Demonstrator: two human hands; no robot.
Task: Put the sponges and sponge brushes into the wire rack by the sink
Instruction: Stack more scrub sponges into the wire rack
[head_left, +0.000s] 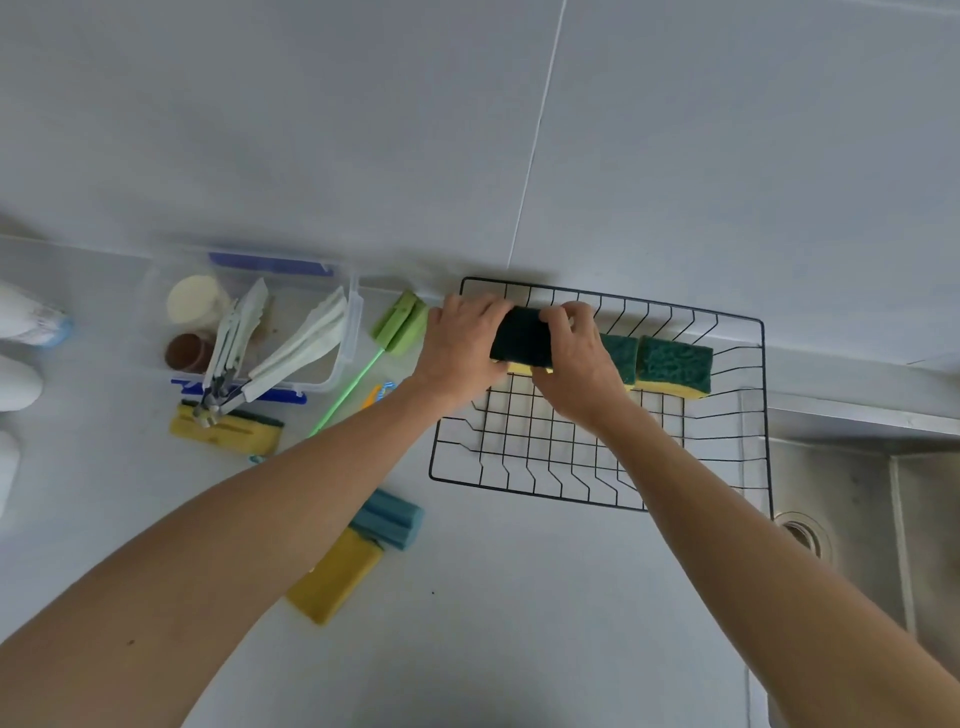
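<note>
Both the left hand (462, 338) and right hand (571, 353) have fingers curled around a green-topped sponge (522, 338) over the wire rack (545, 447), and just right of those fingers two standing sponges (672, 364) could topple if nudged.

Three green-yellow sponges (670, 366) are stood along the far wall of the black wire rack (748, 415), centre-right; green sponge brush (400, 325) is left outside, beside it.
</note>
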